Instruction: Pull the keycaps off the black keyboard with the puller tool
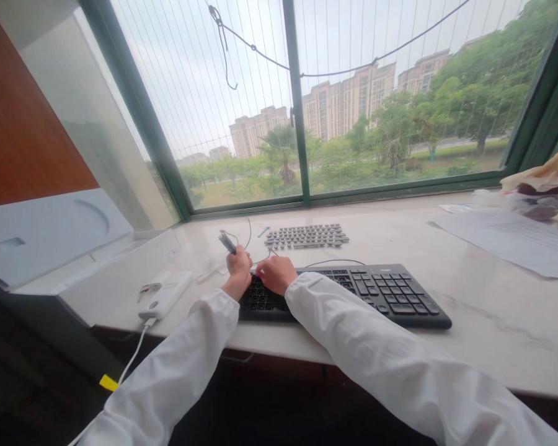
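My left hand (239, 267) is closed around a slim dark-grey tool (227, 242) that sticks up and to the left out of the fist; its exact kind is unclear. Low over the left part of a black keyboard (402, 296), my right hand (276, 273) has its fingers pinched together beside the left one. Whatever they hold is hidden. Bare key sockets (263, 300) show in the keyboard's left part, while the number pad at right has its keys on. Behind the keyboard, loose keycaps (307, 236) lie in neat rows.
At left stands an open white box (116, 272). Near it is a white power bank (165, 297) with keys on top and a white cable (137, 350) plugged in. Paper sheets (516, 238) and a plastic bag (537, 201) lie at right, under a window.
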Tool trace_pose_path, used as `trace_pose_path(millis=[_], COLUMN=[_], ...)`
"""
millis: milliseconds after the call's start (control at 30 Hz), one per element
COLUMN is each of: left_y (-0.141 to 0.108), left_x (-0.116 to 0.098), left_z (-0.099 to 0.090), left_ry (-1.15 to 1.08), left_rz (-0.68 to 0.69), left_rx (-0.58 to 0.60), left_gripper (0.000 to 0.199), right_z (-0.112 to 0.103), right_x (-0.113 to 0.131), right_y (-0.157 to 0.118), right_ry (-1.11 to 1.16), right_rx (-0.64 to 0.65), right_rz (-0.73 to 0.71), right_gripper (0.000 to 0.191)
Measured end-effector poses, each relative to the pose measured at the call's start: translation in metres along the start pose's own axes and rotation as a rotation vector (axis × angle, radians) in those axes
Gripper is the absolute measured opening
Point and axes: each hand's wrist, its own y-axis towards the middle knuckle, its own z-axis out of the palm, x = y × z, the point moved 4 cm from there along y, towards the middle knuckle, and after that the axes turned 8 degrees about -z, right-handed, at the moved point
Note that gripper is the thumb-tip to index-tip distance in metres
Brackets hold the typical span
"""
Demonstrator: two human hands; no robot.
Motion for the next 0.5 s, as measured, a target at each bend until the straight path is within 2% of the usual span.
trace_pose_path(millis=[233,500], left_y=[0.0084,0.01], left_x=[-0.0018,0.0002], left_z=[0.004,0.0054], left_ry=[0.056,0.059], left_rz=[-0.157,-0.103], left_rx=[0.134,0.068], left_gripper=[0.021,0.017], right_z=[0.0001,-0.0012], right_x=[0.0001,0.0013], right_y=[-0.001,-0.0015], right_ry=[0.02,0.009], right_rx=[-0.006,0.01], right_rz=[0.015,0.019], right_gripper=[0.03,0.031])
